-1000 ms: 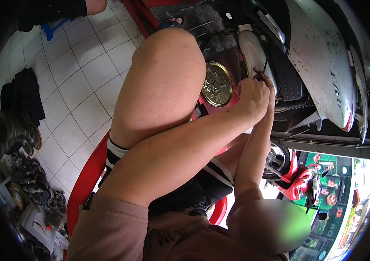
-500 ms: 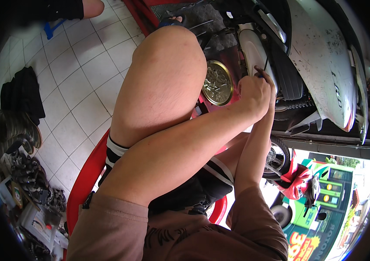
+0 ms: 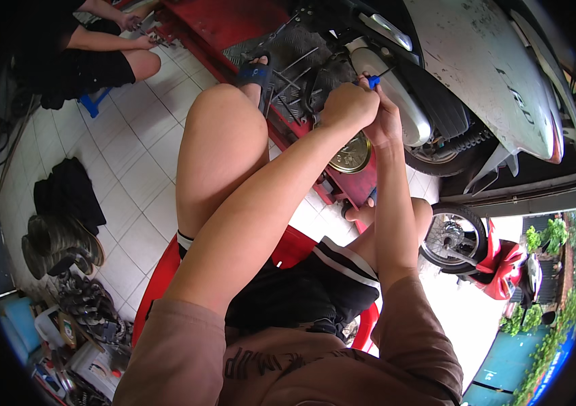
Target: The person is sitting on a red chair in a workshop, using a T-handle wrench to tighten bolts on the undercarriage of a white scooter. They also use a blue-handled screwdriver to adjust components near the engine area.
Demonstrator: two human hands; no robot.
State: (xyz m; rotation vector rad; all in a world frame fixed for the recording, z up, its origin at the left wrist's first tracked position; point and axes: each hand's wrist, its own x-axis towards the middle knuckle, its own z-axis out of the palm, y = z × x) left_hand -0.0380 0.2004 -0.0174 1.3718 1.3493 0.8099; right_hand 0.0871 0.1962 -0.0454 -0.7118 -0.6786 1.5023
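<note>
My left hand is closed in a fist and pressed against my right hand. Between them, at the top of the fingers, shows a blue-handled screwdriver, its thin dark shaft pointing up and right. My right hand's fingers curl around the handle. Just beyond the hands is the scooter's long pale engine-side cover, below the scooter's scuffed silver body panel. A round gold tin of small metal parts lies under my wrists, partly hidden by them.
A red lift platform with a tread-plate top bears long rods. Far left, another person's hands work at the platform's end. Shoes and a dark cloth lie on the tiles; a red motorcycle stands right.
The view has shifted, bringing the other person's hands into sight. My hands have drawn back from the scooter's cover, and the blue handle now shows. My wrists now partly cover the tin.
</note>
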